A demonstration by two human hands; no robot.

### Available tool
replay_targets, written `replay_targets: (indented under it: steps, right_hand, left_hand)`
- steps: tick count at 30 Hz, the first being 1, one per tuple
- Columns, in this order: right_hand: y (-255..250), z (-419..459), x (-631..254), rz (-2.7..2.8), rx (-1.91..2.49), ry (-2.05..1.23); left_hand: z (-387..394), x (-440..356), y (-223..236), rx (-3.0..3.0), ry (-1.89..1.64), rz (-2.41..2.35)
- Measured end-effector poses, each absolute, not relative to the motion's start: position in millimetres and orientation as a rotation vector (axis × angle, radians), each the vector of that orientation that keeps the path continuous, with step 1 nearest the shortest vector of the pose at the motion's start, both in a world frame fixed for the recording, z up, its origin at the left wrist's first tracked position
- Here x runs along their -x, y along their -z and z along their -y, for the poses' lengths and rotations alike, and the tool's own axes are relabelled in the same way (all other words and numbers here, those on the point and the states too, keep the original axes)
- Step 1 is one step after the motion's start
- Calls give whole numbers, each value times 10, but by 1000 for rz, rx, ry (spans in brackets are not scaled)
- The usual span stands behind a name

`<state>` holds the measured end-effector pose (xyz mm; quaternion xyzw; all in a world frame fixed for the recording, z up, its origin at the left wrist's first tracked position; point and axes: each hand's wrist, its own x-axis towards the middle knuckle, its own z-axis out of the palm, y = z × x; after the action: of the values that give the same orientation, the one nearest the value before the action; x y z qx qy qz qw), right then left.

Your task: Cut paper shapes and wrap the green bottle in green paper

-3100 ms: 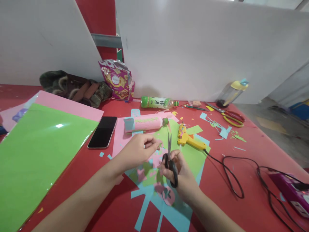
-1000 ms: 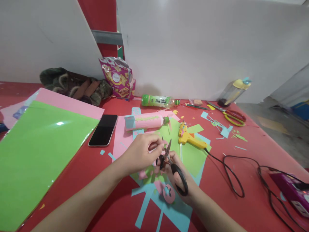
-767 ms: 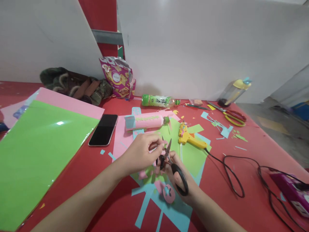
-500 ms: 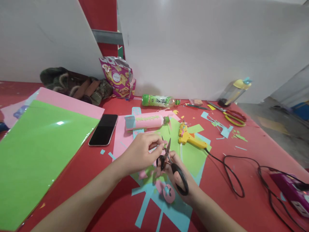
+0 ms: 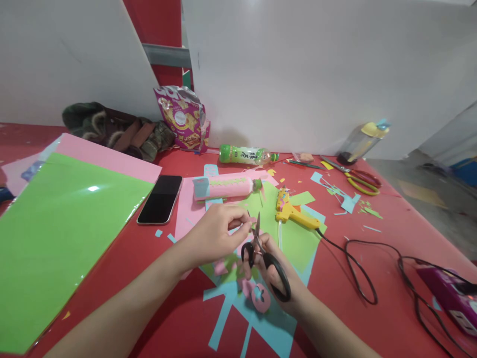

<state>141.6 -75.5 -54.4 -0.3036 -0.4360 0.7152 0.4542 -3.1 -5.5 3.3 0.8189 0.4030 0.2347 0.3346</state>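
Observation:
My right hand [image 5: 278, 271] grips black-handled scissors [image 5: 269, 264], thumb and fingers through the loops, blades pointing up and away from me. Their blades are parted around a small pink paper piece [image 5: 253, 220], pinched between the thumb and fingers of my left hand [image 5: 219, 233]. Beneath the hands lie pink paper scraps [image 5: 220, 268] and a round pink cutout [image 5: 260, 298] on blue paper [image 5: 274, 323]. Just beyond, a bottle wrapped in pink paper [image 5: 227, 188] rests on its side. Right of it is a yellow glue gun [image 5: 294, 215] on green paper [image 5: 301, 253].
A phone [image 5: 160, 200] and large green sheet [image 5: 74, 228] lie left. Along the back are a snack bag [image 5: 182, 119], green-labelled bottle [image 5: 244, 155] and clear bottle [image 5: 361, 144]. Red-and-yellow-handled scissors [image 5: 361, 180] lie right. A black cord [image 5: 367, 242] runs near a purple power strip [image 5: 450, 298].
My left hand and the pink paper piece have shifted slightly left. The scissors in my right hand have tilted a little, with the blade tips moving left.

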Motion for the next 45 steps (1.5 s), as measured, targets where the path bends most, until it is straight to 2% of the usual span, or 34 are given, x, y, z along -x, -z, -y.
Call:
replay_targets:
  steps: [45]
  right_hand:
    - [486,739,-1392,1117,747,-1784]
  left_hand:
    - [22,127,-93,-2028,-523,-1037]
